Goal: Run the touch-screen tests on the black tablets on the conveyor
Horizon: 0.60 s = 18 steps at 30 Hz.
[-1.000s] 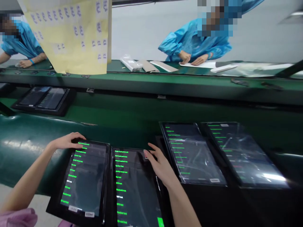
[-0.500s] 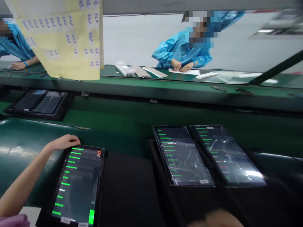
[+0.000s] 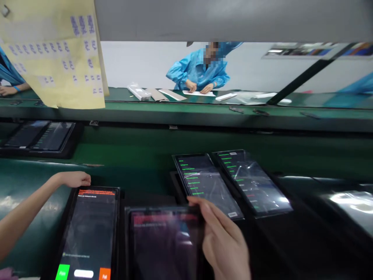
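My right hand (image 3: 223, 237) grips a dark tablet (image 3: 163, 245) by its upper right edge, thumb and fingers around the side. That tablet is blurred and its lower part runs out of view. To its left lies another tablet (image 3: 89, 221), its screen lit with red text at the top and a green and an orange button at the bottom. My left hand (image 3: 72, 179) is closed, knuckles up, at this tablet's top edge; whatever its fingers hold, if anything, is hidden. Two film-covered tablets with green text lines, a nearer one (image 3: 201, 179) and a farther one (image 3: 253, 182), lie on the right.
A dark tray (image 3: 71, 146) with two more tablets sits at the far left on the green belt (image 3: 131, 144). A yellow sheet (image 3: 58, 77) hangs at upper left. Across the line, a person in blue (image 3: 201, 70) works at a bench with white strips (image 3: 225, 97).
The view has swung right. My right hand has come up from the bottom edge with a tablet in it. The left tablet's screen went from a green list to red text and buttons.
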Motion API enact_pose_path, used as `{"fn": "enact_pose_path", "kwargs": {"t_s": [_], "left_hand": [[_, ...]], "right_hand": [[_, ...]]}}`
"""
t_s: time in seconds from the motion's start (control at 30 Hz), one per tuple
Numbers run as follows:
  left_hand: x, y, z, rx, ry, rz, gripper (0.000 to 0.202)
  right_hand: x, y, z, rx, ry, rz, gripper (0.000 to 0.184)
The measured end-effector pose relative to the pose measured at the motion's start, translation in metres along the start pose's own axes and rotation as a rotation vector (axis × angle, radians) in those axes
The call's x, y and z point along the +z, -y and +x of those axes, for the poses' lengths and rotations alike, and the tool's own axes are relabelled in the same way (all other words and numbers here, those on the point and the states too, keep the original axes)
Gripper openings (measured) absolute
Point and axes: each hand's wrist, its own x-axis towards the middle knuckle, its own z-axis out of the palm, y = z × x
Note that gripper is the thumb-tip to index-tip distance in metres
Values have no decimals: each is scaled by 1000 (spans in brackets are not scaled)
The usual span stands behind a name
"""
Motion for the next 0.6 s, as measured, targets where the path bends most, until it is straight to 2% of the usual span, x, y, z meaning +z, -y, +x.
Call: {"fn": "enact_pose_path", "kwargs": {"t_s": [0.1, 0.17, 0.27, 0.37, 0.47, 0.53, 0.6], "left_hand": [[3, -6, -9, 1, -72, -15, 39], [-1, -12, -19, -3, -105, -52, 41], [-11, -21, -39, -16, -99, -167, 44], [-8, -22, -62, -26, -102, -342, 48], [22, -20, -78, -88, -231, -650, 66], [54, -21, -86, -210, -415, -1022, 85], [89, -24, -94, -291, -620, -1260, 97]], "right_hand": [[30, -22, 35, 76, 66, 10, 53], [40, -39, 47, 105, 127, -13, 57], [42, -49, 46, 99, 177, -42, 62], [32, -42, 36, 5, 154, -78, 67], [15, -35, 25, -68, 136, -119, 62], [3, -38, 19, -45, 156, -130, 56], [-7, -44, 11, -22, 167, -137, 54]]}}
